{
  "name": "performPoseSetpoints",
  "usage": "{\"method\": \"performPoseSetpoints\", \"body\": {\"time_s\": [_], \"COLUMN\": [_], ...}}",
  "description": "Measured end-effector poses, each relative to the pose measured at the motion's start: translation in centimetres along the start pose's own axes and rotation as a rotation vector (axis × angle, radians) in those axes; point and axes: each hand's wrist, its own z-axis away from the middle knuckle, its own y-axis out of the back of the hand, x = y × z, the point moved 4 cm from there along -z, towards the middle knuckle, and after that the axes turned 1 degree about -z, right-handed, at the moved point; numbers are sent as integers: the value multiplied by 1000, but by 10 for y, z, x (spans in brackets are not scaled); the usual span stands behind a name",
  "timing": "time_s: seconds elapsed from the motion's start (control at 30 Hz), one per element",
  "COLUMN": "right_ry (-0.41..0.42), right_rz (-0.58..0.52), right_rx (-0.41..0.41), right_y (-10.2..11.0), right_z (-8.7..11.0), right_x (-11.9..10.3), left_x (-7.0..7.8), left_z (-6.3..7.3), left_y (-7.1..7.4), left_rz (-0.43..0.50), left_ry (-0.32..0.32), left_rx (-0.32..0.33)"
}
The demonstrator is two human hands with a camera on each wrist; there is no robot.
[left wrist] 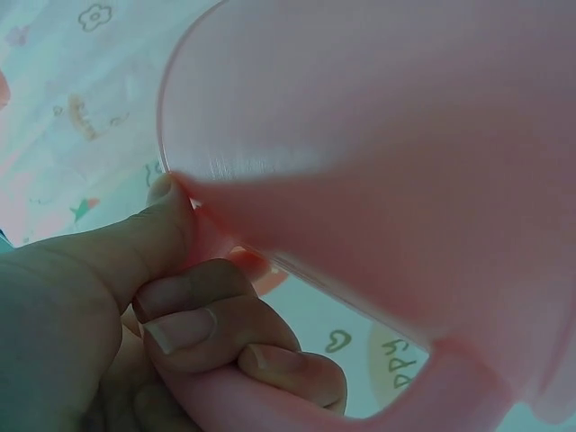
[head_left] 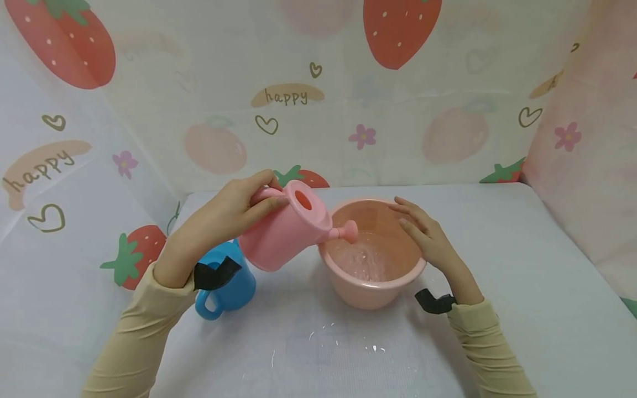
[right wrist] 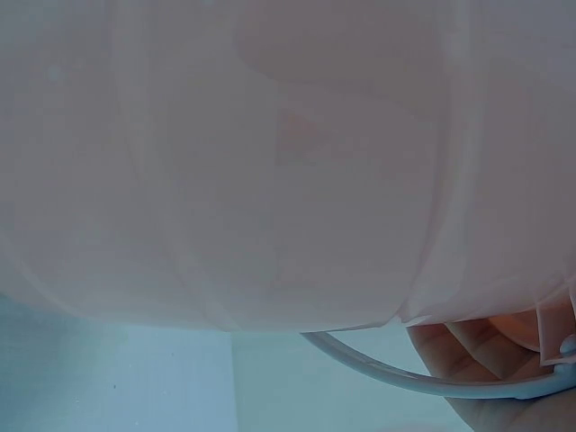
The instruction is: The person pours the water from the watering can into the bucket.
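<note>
My left hand (head_left: pixel 249 202) grips the handle of a pink watering can (head_left: pixel 281 237); its curled fingers (left wrist: pixel 220 328) and the thumb show close up in the left wrist view. The can is held tilted to the right, with its sprinkler head (head_left: pixel 350 231) over the inside of a pink bucket (head_left: pixel 372 297). Rippled water (head_left: pixel 365 262) covers the bucket's bottom. At the bucket's right side, my right hand (head_left: pixel 432 237) holds the rim, thumb on the inner side. A thin pale bail handle (right wrist: pixel 405 382) passes below the bucket wall beside those fingers in the right wrist view.
A blue jug-like vessel (head_left: pixel 239 287) with a loop handle stands on the left, partly hidden behind the left wrist and its black strap (head_left: pixel 216 273). Small white marks or drops (head_left: pixel 375 348) dot the white tabletop (head_left: pixel 522 287). A strawberry-patterned sheet (head_left: pixel 398 110) rises behind.
</note>
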Motion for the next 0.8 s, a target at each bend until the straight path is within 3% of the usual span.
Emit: {"method": "performPoseSetpoints", "body": {"time_s": [0.8], "right_ry": [-13], "right_rz": [-12], "right_rx": [1], "right_y": [0], "right_z": [1], "right_x": [-2], "left_x": [3], "left_z": [-3], "left_y": [0], "left_rz": [-24], "left_ry": [-10], "left_rx": [-5]}}
